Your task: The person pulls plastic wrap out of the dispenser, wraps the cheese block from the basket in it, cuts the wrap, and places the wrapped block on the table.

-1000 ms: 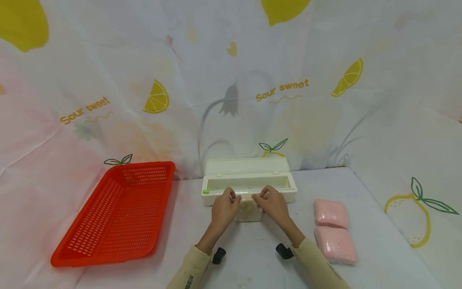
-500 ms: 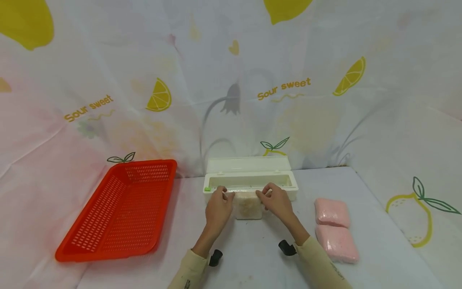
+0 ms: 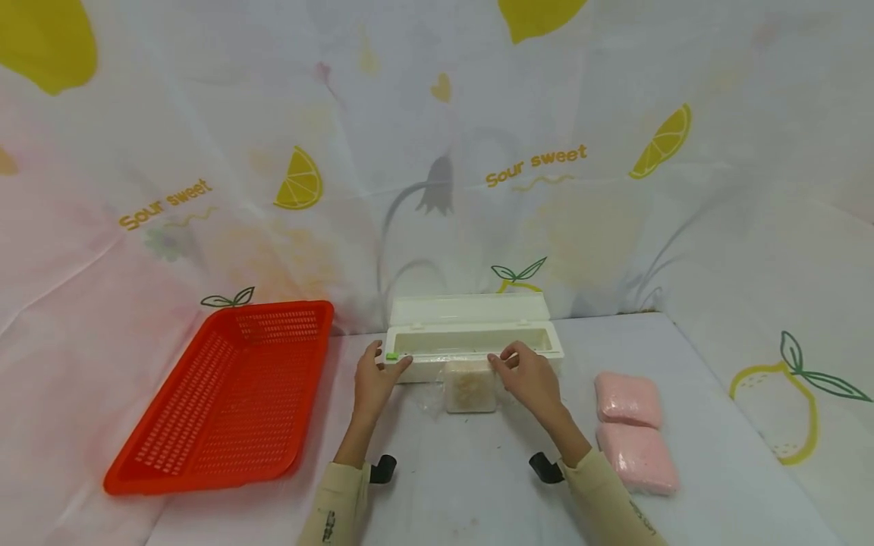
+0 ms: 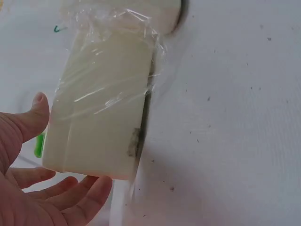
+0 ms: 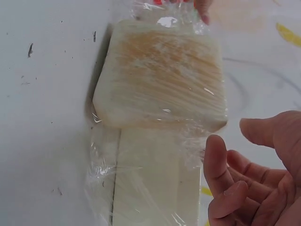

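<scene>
A square, pale slab (image 3: pixel 470 387) with a brownish face, perhaps sliced bread, stands wrapped in clear cling film (image 4: pixel 108 80) against the front of a white cling film dispenser (image 3: pixel 418 371). The dispenser's lid is raised, and loose film spreads to both sides of the slab. My left hand (image 3: pixel 372 383) is at the dispenser's left end, thumb and fingers spread around it; whether they touch it I cannot tell. By the slab's upper right corner is my right hand (image 3: pixel 532 379); in the right wrist view its thumb and forefinger (image 5: pixel 217 155) are apart, with nothing held between them.
A red perforated basket (image 3: pixel 290 455) sits on the left of the white-covered table (image 3: pixel 471 485). Two pink wrapped blocks (image 3: pixel 628 400) lie at the right. A printed cloth (image 3: pixel 437 250) hangs right behind the dispenser. A green slider (image 4: pixel 39 145) sits at the dispenser's left end.
My left hand has let go of the film by the slab and moved left to the dispenser's end, its fingers spreading. My right hand has stayed near the slab's upper right corner.
</scene>
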`<state>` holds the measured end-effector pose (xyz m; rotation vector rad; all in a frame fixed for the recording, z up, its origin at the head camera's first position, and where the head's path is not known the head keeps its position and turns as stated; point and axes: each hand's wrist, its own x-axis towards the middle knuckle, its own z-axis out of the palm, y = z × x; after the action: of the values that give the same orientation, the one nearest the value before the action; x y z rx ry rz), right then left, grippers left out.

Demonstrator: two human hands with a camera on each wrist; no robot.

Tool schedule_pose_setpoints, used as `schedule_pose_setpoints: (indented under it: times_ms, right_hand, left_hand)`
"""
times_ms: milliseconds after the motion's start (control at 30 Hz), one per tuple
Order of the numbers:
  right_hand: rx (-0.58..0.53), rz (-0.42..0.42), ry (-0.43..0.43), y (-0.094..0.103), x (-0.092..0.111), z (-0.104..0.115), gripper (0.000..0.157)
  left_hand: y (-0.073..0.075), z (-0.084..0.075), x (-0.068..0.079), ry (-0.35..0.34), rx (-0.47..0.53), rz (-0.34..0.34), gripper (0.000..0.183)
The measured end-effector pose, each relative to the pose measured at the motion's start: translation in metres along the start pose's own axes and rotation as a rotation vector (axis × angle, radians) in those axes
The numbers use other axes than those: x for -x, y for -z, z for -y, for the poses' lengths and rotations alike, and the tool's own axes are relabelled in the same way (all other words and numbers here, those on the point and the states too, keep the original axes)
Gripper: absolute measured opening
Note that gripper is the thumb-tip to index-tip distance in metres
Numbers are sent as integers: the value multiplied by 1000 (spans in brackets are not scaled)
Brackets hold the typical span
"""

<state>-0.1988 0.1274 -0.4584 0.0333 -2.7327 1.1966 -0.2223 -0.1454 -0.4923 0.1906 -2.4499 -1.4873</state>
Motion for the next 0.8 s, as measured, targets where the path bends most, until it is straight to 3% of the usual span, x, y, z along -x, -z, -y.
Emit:
schedule_pose_setpoints:
  times_ms: [167,400,667,800]
  right_hand:
    - [7,-7,31,1,2,4,29]
    - [27,-55,79,2,1,13,24]
    - [219,-190,250,-16,-9,29,17]
    - [184,-94,323,-30,-21,45,21]
  left_hand:
    - [4,11,-4,-22,33,30,62]
    - [5,16,-8,-46,78,70,68]
    - [5,20,-8,-33,95,51,72]
    - [5,20,-9,-26,109,49,73]
